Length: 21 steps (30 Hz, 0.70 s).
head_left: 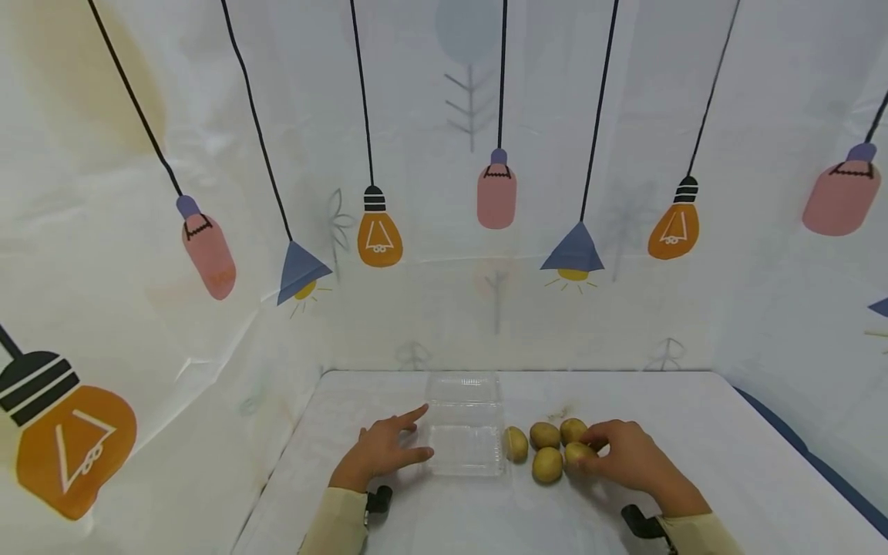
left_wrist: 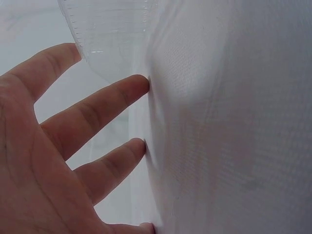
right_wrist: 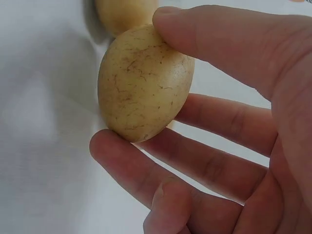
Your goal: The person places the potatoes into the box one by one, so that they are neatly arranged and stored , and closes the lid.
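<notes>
My right hand (head_left: 627,456) grips a small yellow potato (head_left: 576,455) at the right end of a loose group. From close up, the thumb lies on one side of this potato (right_wrist: 146,83) and the fingers curl round the other; brown scuffs mark its skin. More potatoes (head_left: 548,465) lie beside it on the white table. With fingers spread, my left hand (head_left: 381,451) is at the left edge of a clear plastic clamshell box (head_left: 466,449), whose lid is folded back. In the left wrist view, the fingertips rest on the tabletop, one right at the box's wall (left_wrist: 105,41).
The white-covered table (head_left: 444,516) meets a pale hanging sheet (head_left: 416,308) printed with lamps at its back and left. Dark blue fabric (head_left: 812,459) runs along the right edge. A small brownish smudge (head_left: 560,412) marks the cover behind the potatoes.
</notes>
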Tool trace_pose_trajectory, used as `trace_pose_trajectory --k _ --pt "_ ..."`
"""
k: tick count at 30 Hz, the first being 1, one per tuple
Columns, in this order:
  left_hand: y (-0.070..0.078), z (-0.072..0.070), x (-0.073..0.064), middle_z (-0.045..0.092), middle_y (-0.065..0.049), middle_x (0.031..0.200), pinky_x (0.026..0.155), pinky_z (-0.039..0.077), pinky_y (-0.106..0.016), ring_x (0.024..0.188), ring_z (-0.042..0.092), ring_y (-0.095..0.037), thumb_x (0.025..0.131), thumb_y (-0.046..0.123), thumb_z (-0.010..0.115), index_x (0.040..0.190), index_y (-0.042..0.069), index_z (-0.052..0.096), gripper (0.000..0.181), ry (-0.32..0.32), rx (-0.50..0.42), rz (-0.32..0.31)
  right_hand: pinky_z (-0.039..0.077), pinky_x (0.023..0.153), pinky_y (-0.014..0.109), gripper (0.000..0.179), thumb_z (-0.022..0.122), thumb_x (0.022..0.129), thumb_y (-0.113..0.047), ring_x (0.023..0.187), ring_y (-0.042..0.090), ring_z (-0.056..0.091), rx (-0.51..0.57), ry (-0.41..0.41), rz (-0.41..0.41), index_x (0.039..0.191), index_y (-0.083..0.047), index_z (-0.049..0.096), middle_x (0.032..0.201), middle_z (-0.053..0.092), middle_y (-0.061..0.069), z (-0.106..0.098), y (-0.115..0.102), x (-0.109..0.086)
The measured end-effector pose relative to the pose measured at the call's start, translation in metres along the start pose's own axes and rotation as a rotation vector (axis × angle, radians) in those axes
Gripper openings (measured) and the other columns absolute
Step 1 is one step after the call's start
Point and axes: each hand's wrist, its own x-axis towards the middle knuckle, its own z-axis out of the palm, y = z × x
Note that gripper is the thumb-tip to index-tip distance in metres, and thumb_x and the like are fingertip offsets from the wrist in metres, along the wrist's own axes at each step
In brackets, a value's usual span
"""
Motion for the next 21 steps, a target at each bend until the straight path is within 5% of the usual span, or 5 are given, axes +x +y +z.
trace_pose_trajectory --k 21 --pt "-0.001 0.002 0.0 0.072 -0.001 0.131 0.099 0.019 -0.093 0.137 0.055 -0.041 0.086 0.071 0.074 0.162 0.035 0.046 0.088 0.005 0.008 0.006 0.052 0.069 0.03 0.04 0.094 0.078 -0.043 0.089 0.014 0.066 -0.006 -0.011 -0.09 0.107 -0.018 0.081 0.096 0.072 -0.012 -0.016 -0.021 0.021"
